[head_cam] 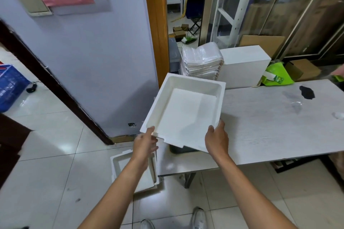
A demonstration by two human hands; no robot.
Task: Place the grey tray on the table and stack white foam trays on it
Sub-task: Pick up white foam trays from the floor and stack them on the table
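The left grip (147, 141) and right grip (216, 139) each clasp a near corner of the square white foam tray (186, 109), holding it tilted just above the dark grey tray (177, 149) on the pale wood-grain bench (270, 126), seemingly to seat it squarely

Legible text: none. White lettering on blue crate (11, 87), far left of the left grip (146, 143): too blurred. Label on green bag (273, 69), beyond the right grip (216, 140): unreadable.

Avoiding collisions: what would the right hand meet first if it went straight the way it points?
The right hand grips the foam tray, so that comes first. Past it, probably the stack of bags, though depth is unclear.
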